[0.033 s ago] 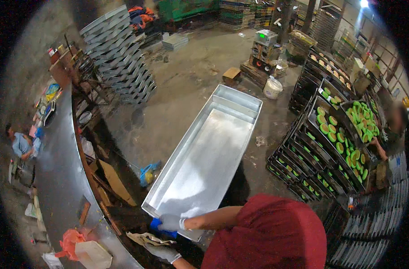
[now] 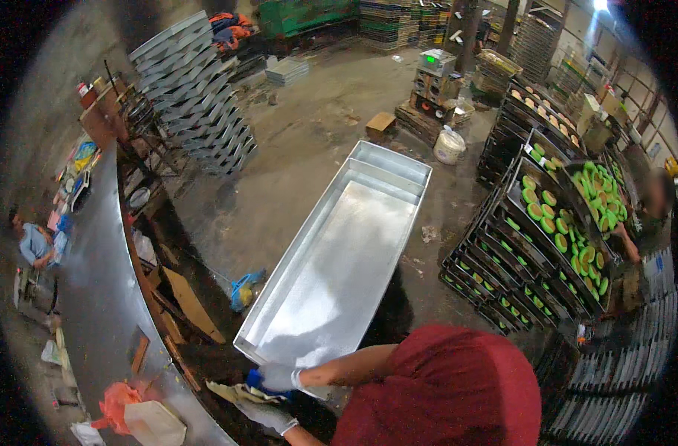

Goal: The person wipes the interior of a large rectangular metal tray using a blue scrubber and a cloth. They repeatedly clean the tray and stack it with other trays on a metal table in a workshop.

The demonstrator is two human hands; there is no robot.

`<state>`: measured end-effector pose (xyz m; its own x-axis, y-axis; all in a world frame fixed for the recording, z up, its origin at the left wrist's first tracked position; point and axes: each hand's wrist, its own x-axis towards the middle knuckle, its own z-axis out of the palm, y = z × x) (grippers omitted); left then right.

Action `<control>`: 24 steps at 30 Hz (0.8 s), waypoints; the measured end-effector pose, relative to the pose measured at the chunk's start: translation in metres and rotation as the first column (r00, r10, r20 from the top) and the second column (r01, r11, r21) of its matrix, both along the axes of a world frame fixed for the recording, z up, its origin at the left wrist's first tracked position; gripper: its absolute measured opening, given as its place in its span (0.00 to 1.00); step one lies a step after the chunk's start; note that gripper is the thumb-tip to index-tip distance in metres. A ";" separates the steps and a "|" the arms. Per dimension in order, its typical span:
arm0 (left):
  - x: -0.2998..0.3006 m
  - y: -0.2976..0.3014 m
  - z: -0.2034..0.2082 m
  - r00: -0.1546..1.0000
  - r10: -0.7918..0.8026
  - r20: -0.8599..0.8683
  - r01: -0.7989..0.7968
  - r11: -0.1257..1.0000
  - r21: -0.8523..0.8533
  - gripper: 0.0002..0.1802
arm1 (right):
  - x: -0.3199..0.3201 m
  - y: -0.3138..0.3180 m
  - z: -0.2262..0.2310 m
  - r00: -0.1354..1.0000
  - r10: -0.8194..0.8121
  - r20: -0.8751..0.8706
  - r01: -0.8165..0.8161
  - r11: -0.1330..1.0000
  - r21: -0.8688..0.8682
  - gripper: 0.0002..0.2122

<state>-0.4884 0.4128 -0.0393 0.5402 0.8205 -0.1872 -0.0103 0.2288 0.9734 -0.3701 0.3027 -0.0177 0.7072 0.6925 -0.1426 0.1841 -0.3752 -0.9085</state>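
My left hand [image 2: 266, 418], in a light grey glove, is closed around a pale cream cloth [image 2: 235, 391] at the lower middle. My right hand [image 2: 281, 377], gloved alike, is just above it, closed on a small blue object [image 2: 255, 380] whose kind I cannot make out. That object touches or overlaps the cloth's far edge; which of these I cannot tell. Both hands are at the near end of a long, shallow metal tray [image 2: 316, 286] with a crosswise divider near its far end. My right fingers are partly hidden.
A metal-topped table [image 2: 93, 275] curves along the left, bearing a red plastic bag [image 2: 121, 401] and a whitish container [image 2: 154, 424]. At the right, racked dark trays [image 2: 513, 245] hold green rounds beside another person [image 2: 636, 215]. Stacked metal trays [image 2: 194, 97] stand behind.
My right hand and the blue object have shifted slightly down, closer to the cloth. The cloth's edge has moved a little left and up. The large metal tray looks unmoved.
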 end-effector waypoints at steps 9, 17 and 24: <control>-0.071 0.044 -0.009 0.989 0.130 -0.073 -0.141 0.974 -0.177 0.26 | 0.163 -0.024 -0.082 0.894 0.106 0.435 -0.002 0.972 -0.233 0.10; -0.246 -0.084 -0.027 0.947 0.149 -0.284 -0.269 0.851 -0.450 0.19 | 0.183 0.042 -0.080 0.868 0.332 0.370 -0.116 0.859 -0.499 0.14; -0.312 -0.180 -0.082 0.926 0.345 -0.152 -0.373 0.895 -0.246 0.32 | 0.099 -0.030 -0.029 0.737 0.650 0.187 -0.466 0.688 -0.557 0.17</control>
